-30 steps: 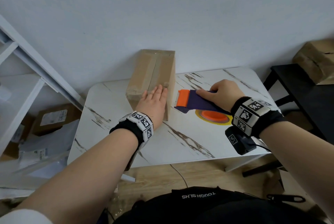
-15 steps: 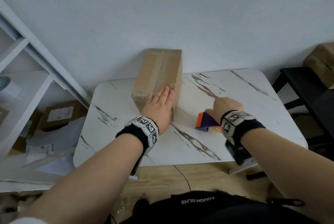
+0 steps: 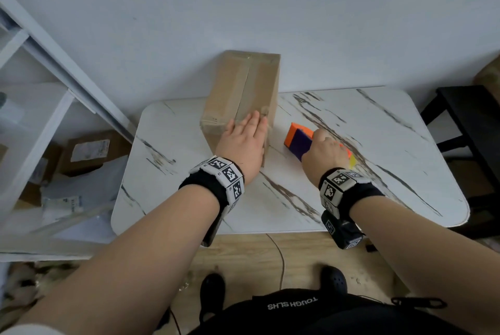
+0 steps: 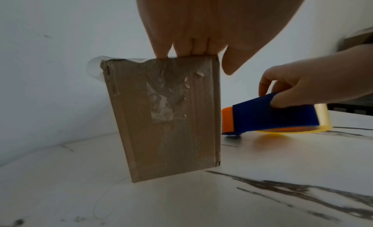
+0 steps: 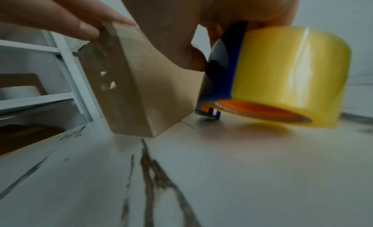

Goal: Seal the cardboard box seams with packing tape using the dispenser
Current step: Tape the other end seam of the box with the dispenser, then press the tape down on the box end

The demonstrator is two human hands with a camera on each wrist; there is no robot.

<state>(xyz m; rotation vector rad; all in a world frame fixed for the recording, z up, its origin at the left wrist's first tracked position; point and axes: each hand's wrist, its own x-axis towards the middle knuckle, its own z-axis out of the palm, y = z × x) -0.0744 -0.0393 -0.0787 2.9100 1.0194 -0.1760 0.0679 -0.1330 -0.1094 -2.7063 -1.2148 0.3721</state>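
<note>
White shelving [image 3: 40, 96] flanks marble table [image 3: 351, 199] bearing cardboard box [image 3: 243, 91].

Brown box [image 3: 238, 96] — blue/orange dispenser [image 4: 268, 117], yellow tape [image 5: 290, 74] — white marbled table [image 3: 351, 199].

Home packing corner, marble-look table [image 3: 378, 172], white shelving [image 3: 40, 123], parcels [image 3: 89, 152]

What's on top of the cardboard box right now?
The left hand lies flat on the box top, fingers straight, over a strip of clear tape along the middle seam. The near end of the seam is hidden under the palm.
</note>
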